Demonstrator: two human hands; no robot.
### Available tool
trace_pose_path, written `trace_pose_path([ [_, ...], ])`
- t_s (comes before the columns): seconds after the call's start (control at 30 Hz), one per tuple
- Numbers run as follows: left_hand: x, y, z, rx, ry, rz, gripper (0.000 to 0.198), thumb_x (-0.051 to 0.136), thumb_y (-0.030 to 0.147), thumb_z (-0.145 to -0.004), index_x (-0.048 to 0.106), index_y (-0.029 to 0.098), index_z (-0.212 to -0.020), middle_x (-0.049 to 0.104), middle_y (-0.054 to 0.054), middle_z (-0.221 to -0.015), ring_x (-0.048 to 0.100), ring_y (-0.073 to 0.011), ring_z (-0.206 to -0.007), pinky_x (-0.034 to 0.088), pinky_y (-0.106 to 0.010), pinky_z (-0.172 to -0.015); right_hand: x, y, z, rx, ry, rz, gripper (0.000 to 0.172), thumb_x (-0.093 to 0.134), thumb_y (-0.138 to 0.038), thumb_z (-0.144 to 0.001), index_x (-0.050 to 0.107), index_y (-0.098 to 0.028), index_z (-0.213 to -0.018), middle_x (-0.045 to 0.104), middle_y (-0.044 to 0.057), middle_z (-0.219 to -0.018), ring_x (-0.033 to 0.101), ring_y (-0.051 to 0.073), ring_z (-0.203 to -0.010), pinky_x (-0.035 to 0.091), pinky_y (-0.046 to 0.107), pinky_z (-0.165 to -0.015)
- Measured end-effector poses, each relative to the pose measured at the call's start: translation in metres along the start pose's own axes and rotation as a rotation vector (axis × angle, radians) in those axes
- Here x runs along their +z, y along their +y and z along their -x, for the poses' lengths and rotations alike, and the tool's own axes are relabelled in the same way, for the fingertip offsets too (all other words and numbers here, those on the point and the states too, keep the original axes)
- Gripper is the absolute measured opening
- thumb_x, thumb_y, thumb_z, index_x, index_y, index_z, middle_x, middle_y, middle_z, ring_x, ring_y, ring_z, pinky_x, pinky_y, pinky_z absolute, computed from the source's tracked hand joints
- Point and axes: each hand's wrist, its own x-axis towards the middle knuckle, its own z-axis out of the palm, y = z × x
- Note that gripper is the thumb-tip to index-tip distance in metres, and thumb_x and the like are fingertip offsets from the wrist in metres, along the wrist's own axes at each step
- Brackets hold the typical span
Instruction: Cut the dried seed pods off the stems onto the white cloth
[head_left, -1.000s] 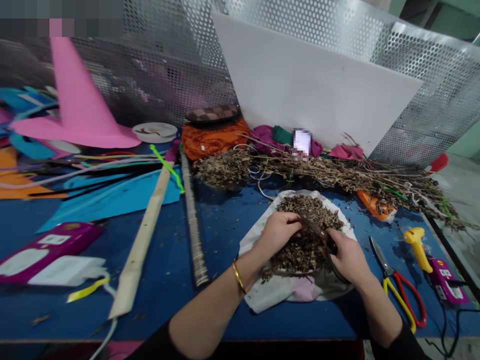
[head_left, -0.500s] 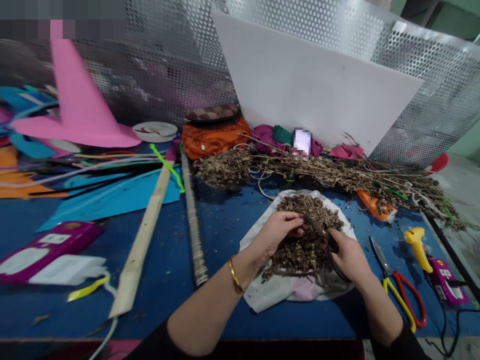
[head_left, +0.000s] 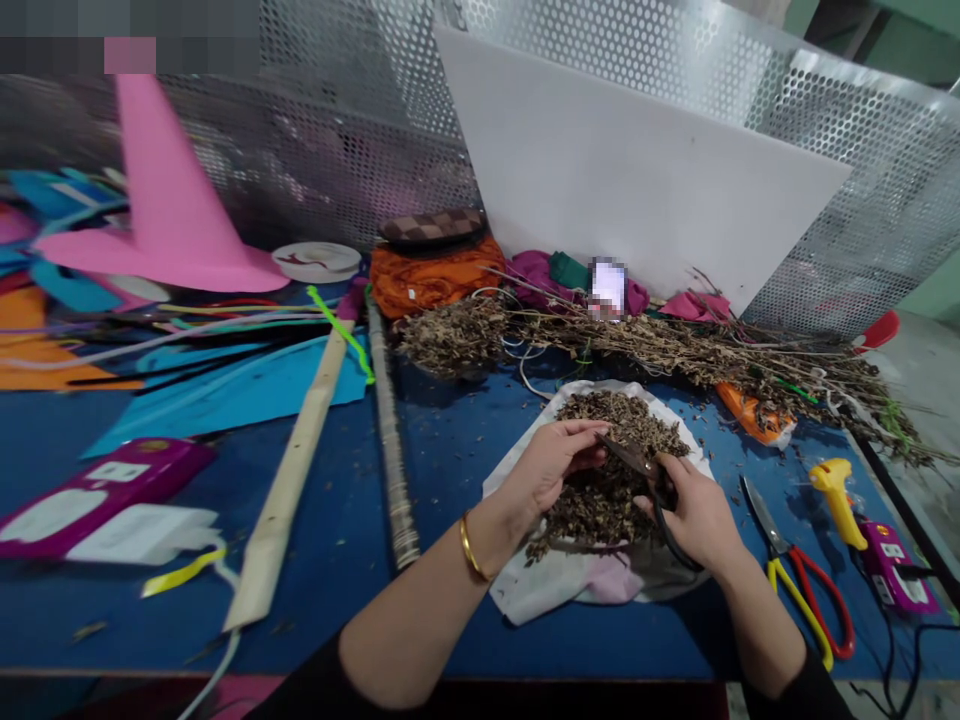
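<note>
My right hand grips dark-handled scissors, with my thumb set apart from the fingers. The blades point left, and their tips reach the fingertips of my left hand. That left hand is closed in a pinch; whatever lies between its fingers is too small to make out. A gold bangle circles the left wrist. Below both hands a heap of dry brown leaf bits rests on a white cloth, which lies spread on the blue table.
Red-and-yellow-handled shears and a yellow glue gun lie to the right. Bundled dry stalks stretch across the back. On the left are a wooden stick, a wrapped rod, a purple power strip and a pink pointed hat.
The scissors' tips have moved slightly left towards my left fingertips. My right thumb now stands further from the fingers. The whole view has shifted a little.
</note>
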Motion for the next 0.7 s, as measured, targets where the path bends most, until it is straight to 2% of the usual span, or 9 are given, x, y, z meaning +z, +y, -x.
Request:
trace_pose_path([
  [0.27,0.0025,-0.0041,0.0004,0.077,0.017,-0.073,0.015,0.069,0.015,-0.056,0.061,0.013,-0.068,0.062,0.002,-0.061,0.057,-0.0079,-0.051,0.051,-0.020,-0.052,-0.0026,-0.0018,0.0001,0.001,-0.021,-0.021,0.048,0.054,-0.048,-0.083,0.048,-0.021,-0.122,0.060,0.008,-0.104,0.059,0.019,-0.082,0.041,0.027,-0.068],
  [0.43,0.0033,-0.0064,-0.0002,0.050,-0.021,-0.089,0.016,0.071,0.020,-0.058,0.064,0.013,-0.070,0.062,0.002,-0.061,0.054,-0.0063,-0.046,0.050,-0.019,-0.049,-0.0024,-0.0010,0.0005,-0.011,-0.024,-0.043,0.047,0.054,-0.047,-0.083,0.049,-0.020,-0.122,0.060,0.008,-0.104,0.059,0.020,-0.084,0.041,0.027,-0.069],
  [0.7,0.0032,-0.0046,0.0022,0.072,-0.095,-0.124,0.023,0.074,0.020,-0.057,0.067,0.012,-0.077,0.064,0.000,-0.065,0.058,-0.0074,-0.053,0.051,-0.018,-0.054,-0.0017,0.0008,0.0004,0.006,-0.029,-0.040,0.049,0.054,-0.050,-0.083,0.049,-0.020,-0.122,0.060,0.008,-0.102,0.058,0.019,-0.082,0.040,0.026,-0.068],
])
